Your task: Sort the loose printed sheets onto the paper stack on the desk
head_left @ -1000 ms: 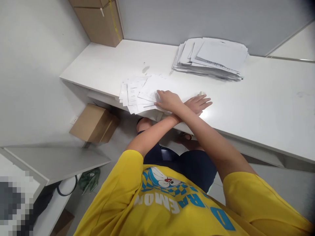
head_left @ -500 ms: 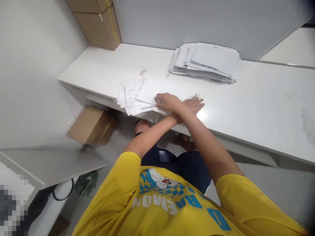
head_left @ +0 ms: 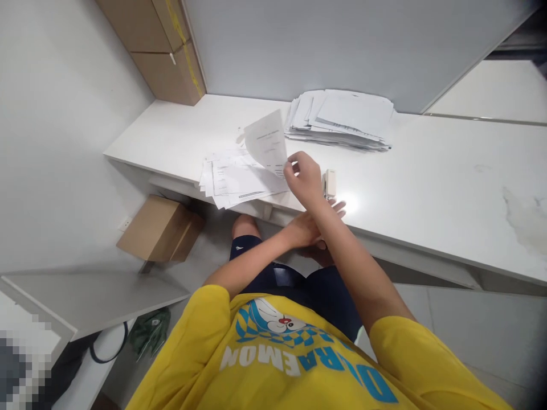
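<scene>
My arms are crossed over the front edge of a white desk. My right hand is closed in a pinch on the lower corner of a single printed sheet, which it holds up, curling, above a small fanned pile of papers. My left hand lies at the desk's edge under my right forearm, which partly hides it. Its fingertips are stretched out and hold nothing. A small white stapler lies just right of my right hand.
A thick untidy stack of papers sits at the back of the desk against a grey partition. Cardboard boxes stand in the back left corner, and another box lies on the floor under the desk. A grey shelf is at my left.
My right hand has left the small pile, where it lay flat, and lifted one sheet. My left hand slid back to the desk edge, which uncovers the stapler.
</scene>
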A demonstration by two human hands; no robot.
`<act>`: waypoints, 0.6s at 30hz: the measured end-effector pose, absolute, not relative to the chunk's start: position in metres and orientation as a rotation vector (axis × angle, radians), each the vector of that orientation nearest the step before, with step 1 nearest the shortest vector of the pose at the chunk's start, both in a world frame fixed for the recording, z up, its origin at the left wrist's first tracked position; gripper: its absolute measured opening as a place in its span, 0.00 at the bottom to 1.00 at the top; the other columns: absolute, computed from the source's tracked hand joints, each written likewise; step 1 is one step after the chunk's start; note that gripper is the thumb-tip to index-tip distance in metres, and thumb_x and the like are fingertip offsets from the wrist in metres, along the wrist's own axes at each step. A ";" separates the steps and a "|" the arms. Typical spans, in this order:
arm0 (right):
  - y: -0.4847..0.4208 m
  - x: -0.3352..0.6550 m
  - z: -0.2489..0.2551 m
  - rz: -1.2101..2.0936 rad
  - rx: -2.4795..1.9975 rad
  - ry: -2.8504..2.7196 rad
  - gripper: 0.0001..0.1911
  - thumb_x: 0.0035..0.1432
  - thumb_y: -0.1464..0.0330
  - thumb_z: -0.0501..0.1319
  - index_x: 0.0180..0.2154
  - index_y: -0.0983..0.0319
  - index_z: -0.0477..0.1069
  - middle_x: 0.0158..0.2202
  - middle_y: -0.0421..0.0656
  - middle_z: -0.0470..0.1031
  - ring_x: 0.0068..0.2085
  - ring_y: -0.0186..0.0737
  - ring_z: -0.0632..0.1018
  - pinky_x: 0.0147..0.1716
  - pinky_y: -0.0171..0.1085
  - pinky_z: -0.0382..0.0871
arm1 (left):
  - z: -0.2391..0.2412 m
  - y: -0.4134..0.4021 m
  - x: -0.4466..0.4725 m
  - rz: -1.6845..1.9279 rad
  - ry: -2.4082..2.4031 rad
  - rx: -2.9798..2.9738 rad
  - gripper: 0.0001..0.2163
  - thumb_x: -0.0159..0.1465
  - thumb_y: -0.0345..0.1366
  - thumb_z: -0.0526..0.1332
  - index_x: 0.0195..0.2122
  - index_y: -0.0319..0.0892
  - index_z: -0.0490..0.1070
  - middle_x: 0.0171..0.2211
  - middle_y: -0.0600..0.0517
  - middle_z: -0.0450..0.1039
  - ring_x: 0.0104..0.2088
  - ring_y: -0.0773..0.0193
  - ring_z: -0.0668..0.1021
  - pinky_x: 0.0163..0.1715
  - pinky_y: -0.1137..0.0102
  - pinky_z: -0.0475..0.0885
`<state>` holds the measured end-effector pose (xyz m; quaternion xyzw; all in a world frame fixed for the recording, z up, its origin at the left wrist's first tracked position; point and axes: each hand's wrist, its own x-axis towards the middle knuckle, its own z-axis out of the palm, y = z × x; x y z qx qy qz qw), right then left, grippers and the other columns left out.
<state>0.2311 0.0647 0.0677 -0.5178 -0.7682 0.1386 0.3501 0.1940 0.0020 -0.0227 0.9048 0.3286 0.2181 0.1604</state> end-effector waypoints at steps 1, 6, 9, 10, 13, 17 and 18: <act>0.060 0.239 0.068 0.356 -1.310 -1.928 0.15 0.64 0.67 0.46 0.43 0.61 0.69 0.41 0.49 0.75 0.39 0.44 0.76 0.42 0.42 0.69 | -0.029 -0.017 0.189 0.680 0.950 2.515 0.20 0.68 0.34 0.52 0.60 0.41 0.67 0.65 0.43 0.64 0.70 0.52 0.59 0.70 0.55 0.54; 0.023 0.266 0.048 0.272 -1.023 -1.933 0.13 0.66 0.66 0.47 0.40 0.60 0.69 0.41 0.51 0.76 0.44 0.45 0.77 0.45 0.45 0.71 | -0.025 -0.080 0.159 1.431 1.320 1.671 0.18 0.65 0.44 0.60 0.55 0.46 0.67 0.56 0.41 0.71 0.59 0.51 0.74 0.57 0.55 0.72; -0.003 0.265 0.029 0.310 -0.712 -2.235 0.12 0.66 0.67 0.50 0.38 0.59 0.72 0.41 0.51 0.78 0.43 0.45 0.78 0.44 0.46 0.74 | -0.001 -0.088 0.148 1.605 1.255 1.204 0.29 0.60 0.52 0.67 0.58 0.47 0.63 0.59 0.42 0.67 0.58 0.52 0.74 0.56 0.59 0.72; -0.010 0.262 0.023 0.320 -0.639 -2.307 0.12 0.66 0.67 0.50 0.39 0.59 0.72 0.41 0.51 0.78 0.43 0.45 0.78 0.44 0.46 0.75 | 0.006 -0.088 0.146 1.601 1.220 1.129 0.29 0.57 0.53 0.68 0.56 0.47 0.66 0.57 0.43 0.70 0.58 0.52 0.74 0.58 0.60 0.70; -0.027 0.252 0.010 0.321 -0.559 -2.366 0.14 0.68 0.68 0.49 0.40 0.58 0.74 0.43 0.50 0.80 0.43 0.44 0.79 0.45 0.47 0.77 | 0.016 -0.084 0.144 1.627 1.176 0.858 0.22 0.57 0.53 0.69 0.46 0.45 0.72 0.44 0.48 0.77 0.56 0.55 0.76 0.61 0.61 0.68; -0.044 0.253 0.000 0.437 -0.502 -2.320 0.14 0.67 0.70 0.51 0.41 0.57 0.76 0.46 0.48 0.80 0.49 0.43 0.80 0.56 0.51 0.73 | 0.010 -0.075 0.141 1.692 1.207 0.427 0.14 0.56 0.45 0.70 0.34 0.40 0.73 0.34 0.51 0.78 0.48 0.58 0.80 0.55 0.64 0.72; -0.049 0.257 -0.001 0.472 -0.520 -2.286 0.14 0.66 0.70 0.52 0.42 0.55 0.76 0.48 0.47 0.80 0.52 0.44 0.79 0.59 0.53 0.71 | 0.008 -0.073 0.139 1.707 1.222 0.375 0.14 0.55 0.43 0.71 0.34 0.40 0.73 0.34 0.51 0.78 0.47 0.58 0.81 0.54 0.65 0.73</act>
